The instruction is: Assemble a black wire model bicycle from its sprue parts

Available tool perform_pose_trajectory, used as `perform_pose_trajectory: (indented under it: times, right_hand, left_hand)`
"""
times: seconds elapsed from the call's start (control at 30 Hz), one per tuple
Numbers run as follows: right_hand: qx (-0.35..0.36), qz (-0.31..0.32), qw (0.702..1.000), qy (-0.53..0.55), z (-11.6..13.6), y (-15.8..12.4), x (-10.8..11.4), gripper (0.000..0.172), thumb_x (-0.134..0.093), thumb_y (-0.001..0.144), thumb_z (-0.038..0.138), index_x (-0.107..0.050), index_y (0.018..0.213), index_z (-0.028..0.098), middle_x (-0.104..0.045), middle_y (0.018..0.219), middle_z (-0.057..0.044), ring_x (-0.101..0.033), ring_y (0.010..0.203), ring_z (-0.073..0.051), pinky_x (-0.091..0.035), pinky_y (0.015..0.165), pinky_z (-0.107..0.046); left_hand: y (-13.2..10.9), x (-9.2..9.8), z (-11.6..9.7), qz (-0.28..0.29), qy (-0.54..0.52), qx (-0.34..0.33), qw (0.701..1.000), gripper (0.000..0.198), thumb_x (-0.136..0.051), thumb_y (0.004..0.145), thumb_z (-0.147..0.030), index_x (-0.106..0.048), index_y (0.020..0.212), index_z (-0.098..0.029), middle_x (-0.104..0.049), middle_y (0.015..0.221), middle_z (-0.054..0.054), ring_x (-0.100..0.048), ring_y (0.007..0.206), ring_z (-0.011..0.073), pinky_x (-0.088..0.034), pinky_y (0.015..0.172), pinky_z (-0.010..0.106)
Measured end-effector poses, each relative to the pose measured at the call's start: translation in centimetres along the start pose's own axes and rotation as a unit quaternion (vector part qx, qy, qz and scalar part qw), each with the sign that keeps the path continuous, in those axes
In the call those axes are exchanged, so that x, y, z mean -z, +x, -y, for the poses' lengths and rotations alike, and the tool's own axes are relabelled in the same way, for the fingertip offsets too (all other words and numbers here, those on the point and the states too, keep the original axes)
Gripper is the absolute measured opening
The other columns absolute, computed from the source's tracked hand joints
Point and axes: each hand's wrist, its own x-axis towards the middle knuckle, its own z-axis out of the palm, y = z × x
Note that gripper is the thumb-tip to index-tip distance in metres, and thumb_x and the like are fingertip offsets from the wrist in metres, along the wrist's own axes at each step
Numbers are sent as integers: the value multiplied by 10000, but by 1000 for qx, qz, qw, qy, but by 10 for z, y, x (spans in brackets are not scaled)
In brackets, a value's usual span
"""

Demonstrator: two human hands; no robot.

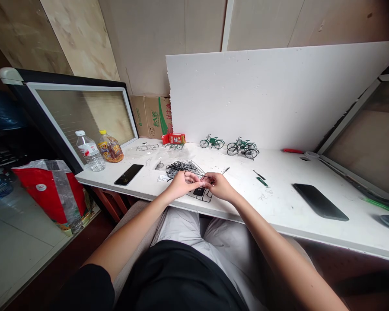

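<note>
My left hand (182, 185) and my right hand (219, 185) meet fingertip to fingertip above the front of the table, both closed in a pinch. A thin black plastic part (205, 176) shows between them; its exact shape is partly hidden by my fingers. Under and behind my hands lies a tangle of black plastic model frames (181, 167). One flat black frame (209, 196) reaches toward the table edge below my right hand. Right of the hands are a small black tool or part (226, 170), a dark slim blade-like piece (259, 175) and a green strip (263, 182).
Several small green model bicycles (211, 141) stand at the back of the white table (240, 198). A phone (129, 174) lies left, a larger black device (320, 201) right. Two bottles, a water bottle (90, 151) and a yellow-capped bottle (110, 147), stand far left. A white board (272, 95) rises behind.
</note>
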Motion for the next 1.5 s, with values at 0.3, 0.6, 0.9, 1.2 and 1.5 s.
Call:
perform_pose_trajectory:
  times: [0.3, 0.6, 0.9, 1.2, 1.5]
  right_hand:
    - [-13, -5, 1000, -4, -2, 1, -5, 188, -641, 890, 333, -675, 817, 163, -716, 769, -56, -594, 697, -179, -450, 660, -284]
    - [-12, -1, 1000, -12, -1, 0, -5, 198, -637, 904, 342, -670, 820, 166, -703, 762, -50, -573, 692, -178, -432, 652, -285]
    - [-11, 1, 1000, -11, -3, 1, -5, 194, -642, 906, 340, -682, 841, 162, -717, 788, -58, -597, 715, -187, -449, 675, -292]
    - [-8, -2, 1000, -24, -5, 1, -6, 201, -638, 910, 349, -666, 823, 170, -695, 757, -42, -571, 690, -177, -430, 656, -287]
    - [-10, 0, 999, -39, -7, 0, -9, 194, -620, 918, 331, -648, 811, 172, -674, 737, -34, -544, 674, -166, -393, 635, -281]
  left_hand:
    - [0, 0, 2, 0, 10, 11, 1000, 408, -897, 744, -510, -751, 852, -145, -772, 909, 104, -701, 794, 194, -566, 727, 298]
    - [-1, 0, 2, 2, 2, 17, 1000, 414, -895, 741, -514, -745, 860, -147, -764, 873, 95, -687, 733, 179, -546, 650, 275]
    - [-1, 0, 2, 2, 1, 20, 1000, 419, -895, 743, -515, -742, 862, -143, -767, 900, 101, -678, 714, 168, -535, 640, 272]
    - [0, 0, 3, -3, 8, 22, 1000, 415, -898, 736, -512, -745, 861, -147, -766, 882, 96, -682, 728, 176, -537, 656, 278]
    - [1, -2, 7, -4, 6, 26, 1000, 382, -893, 747, -477, -735, 852, -146, -758, 865, 90, -684, 720, 173, -528, 645, 272]
